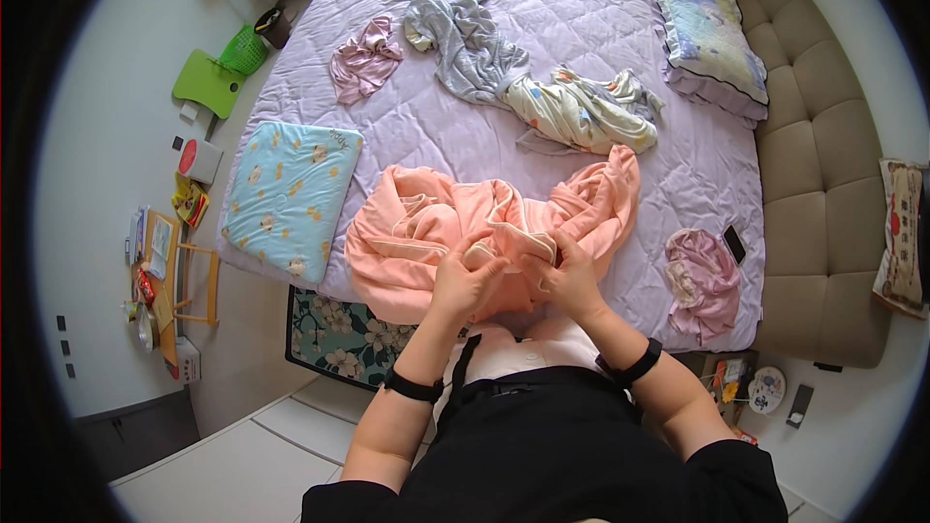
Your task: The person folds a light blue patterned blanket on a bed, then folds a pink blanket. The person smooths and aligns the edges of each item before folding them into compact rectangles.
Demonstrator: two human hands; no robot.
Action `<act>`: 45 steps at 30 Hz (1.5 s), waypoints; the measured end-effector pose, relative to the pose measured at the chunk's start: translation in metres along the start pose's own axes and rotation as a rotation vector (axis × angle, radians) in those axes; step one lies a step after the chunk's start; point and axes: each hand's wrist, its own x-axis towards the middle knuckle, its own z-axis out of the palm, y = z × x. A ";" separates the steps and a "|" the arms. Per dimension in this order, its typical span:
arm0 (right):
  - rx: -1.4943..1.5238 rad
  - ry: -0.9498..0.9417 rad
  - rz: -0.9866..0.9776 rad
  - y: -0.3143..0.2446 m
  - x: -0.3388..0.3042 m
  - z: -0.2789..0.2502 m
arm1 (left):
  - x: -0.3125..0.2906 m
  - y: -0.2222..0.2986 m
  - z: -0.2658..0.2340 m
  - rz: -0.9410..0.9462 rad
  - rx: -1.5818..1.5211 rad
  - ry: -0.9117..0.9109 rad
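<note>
A peach garment with white piping (407, 232) lies bunched along the near edge of the bed. My left hand (469, 276) pinches a piped edge of it, fingers closed on the cloth. Close beside it, my right hand (567, 276) grips another piped part of the same garment. Both hands are near each other at the middle of the cloth, with folds spreading out to either side. Which part of the garment they hold, I cannot tell.
On the lilac bed (601, 29) lie a blue patterned pillow (291, 199), grey clothing (475, 53), a cream printed cloth (581, 111) and pink clothes (366, 60). A phone (735, 244) rests near the padded headboard (804, 136). A floral mat (339, 334) is below the bed's near-left edge.
</note>
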 end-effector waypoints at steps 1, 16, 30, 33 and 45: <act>-0.011 0.008 0.007 -0.001 0.000 -0.001 | -0.004 0.006 0.000 0.083 0.128 -0.048; 0.525 -0.515 0.157 0.001 -0.021 -0.006 | -0.033 0.024 0.012 0.469 0.428 -0.065; 0.387 -0.267 0.132 0.013 -0.056 0.011 | -0.029 0.028 -0.024 0.299 0.630 -0.476; 0.424 -0.189 0.135 0.012 -0.067 0.010 | -0.011 0.024 -0.047 0.444 0.819 -0.611; 0.135 0.044 0.060 -0.025 -0.136 -0.038 | 0.069 -0.020 -0.095 0.474 1.082 -0.728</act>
